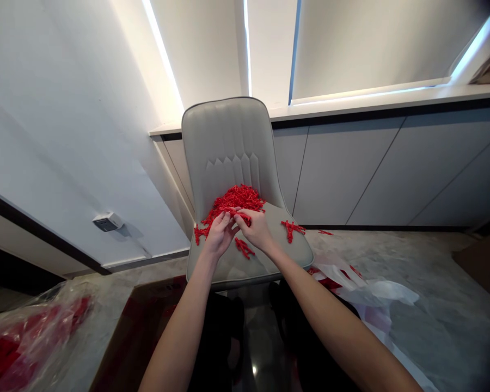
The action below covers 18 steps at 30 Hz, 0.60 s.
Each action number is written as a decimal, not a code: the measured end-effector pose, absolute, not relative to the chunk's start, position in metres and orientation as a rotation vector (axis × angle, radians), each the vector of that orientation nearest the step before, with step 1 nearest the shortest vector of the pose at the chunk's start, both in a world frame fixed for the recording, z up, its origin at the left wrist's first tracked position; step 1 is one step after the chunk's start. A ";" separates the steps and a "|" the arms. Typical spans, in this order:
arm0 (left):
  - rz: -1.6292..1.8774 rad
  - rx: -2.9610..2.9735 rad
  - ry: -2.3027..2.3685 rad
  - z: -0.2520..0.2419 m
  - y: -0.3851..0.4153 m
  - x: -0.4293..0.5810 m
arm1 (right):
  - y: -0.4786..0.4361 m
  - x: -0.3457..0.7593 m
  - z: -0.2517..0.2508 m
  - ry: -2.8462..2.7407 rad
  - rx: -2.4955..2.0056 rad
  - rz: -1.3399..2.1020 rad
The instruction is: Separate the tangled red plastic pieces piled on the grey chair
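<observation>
My left hand (221, 233) and my right hand (253, 227) meet over the seat of a grey chair (292, 253). Between their fingertips they pinch a thin red knotted cord piece (243, 218); its exact kind is too small to make out. Just behind my fingers lies a heap of similar red pieces (240, 197) against the backrest. One small red bundle (244, 248) rests on the seat close below my right hand. Another red bundle (292, 230) lies toward the seat's right edge, and a few red pieces (200, 233) sit at the left edge.
A clear plastic bag (44, 332) with red contents lies on the floor at left. Beside it stands a cardboard box (126, 326). White plastic bags (375, 294) lie right of the chair, and a stray red piece (325, 233) is on the floor. Cabinets (351, 169) line the back.
</observation>
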<state>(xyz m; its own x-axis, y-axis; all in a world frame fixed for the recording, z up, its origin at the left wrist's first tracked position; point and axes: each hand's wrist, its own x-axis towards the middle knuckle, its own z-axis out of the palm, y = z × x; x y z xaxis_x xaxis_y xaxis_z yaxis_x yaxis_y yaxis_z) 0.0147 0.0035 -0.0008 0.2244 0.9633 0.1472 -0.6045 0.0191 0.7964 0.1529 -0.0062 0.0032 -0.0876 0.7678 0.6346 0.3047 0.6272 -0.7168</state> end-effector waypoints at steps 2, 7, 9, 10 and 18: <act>1.323 0.914 0.512 -0.001 0.003 0.014 | -0.007 0.153 0.005 -1.647 -0.886 0.487; 1.357 1.029 0.579 0.000 0.002 0.015 | -0.002 0.157 0.003 -1.706 -0.882 0.508; 1.367 1.073 0.605 0.000 0.002 0.016 | -0.001 0.157 0.001 -1.741 -0.891 0.554; 1.374 1.089 0.612 0.000 0.002 0.016 | 0.000 0.157 0.001 -1.750 -0.896 0.582; 1.495 1.181 0.669 -0.005 0.008 0.017 | -0.004 0.150 0.003 -1.641 -0.893 0.666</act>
